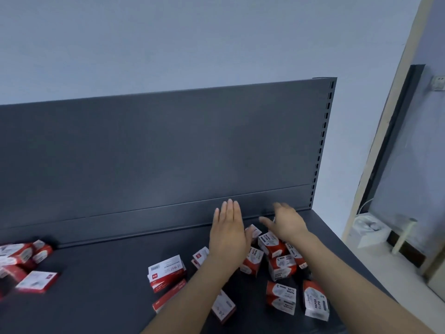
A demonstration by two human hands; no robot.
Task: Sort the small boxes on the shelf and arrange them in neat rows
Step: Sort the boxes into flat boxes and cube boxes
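Note:
Several small red-and-white boxes lie jumbled on the dark grey shelf (108, 273). One cluster of paper clip boxes (280, 263) sits at the right, under and around my hands. A larger white-and-red box (166, 271) lies left of my left forearm. Another heap of boxes (22, 261) sits at the far left. My left hand (227, 233) is flat, fingers straight and together, held over the boxes near the back panel. My right hand (285, 222) reaches over the right cluster with fingers spread and relaxed; whether it touches a box is hidden.
The shelf's grey back panel (168, 153) rises right behind my hands. A slotted upright (322, 145) marks the shelf's right end. Beyond it are a wall, a dark door frame (395, 141) and a white device (368, 230) on the floor.

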